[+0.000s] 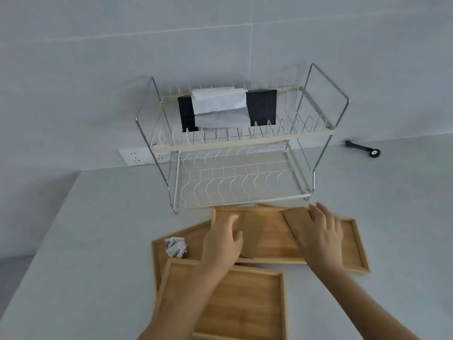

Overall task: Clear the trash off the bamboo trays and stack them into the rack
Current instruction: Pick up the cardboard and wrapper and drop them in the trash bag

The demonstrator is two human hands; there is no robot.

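Head view is showing you the grey counter (367,253) with the two-tier wire rack (240,148) standing against the wall, its long side running left to right. In front of it your bamboo trays are lying flat and overlapping: the far tray (274,236) is stretching its long side left to right just before the rack's foot, a second tray (355,246) is poking out beneath it to the right, a third (160,256) is angling out to the left, and the near tray (240,307) is tilting slightly. On the far tray two brown cards are lying. Your left hand (224,239) is resting flat, fingers together, touching the left card (255,233), whose long side is running toward the rack. Your right hand (321,231) is spreading loosely over the right card (297,218), which is slanting; neither hand is visibly gripping. A crumpled paper ball (175,247) is sitting on the left tray, just left of your left hand.
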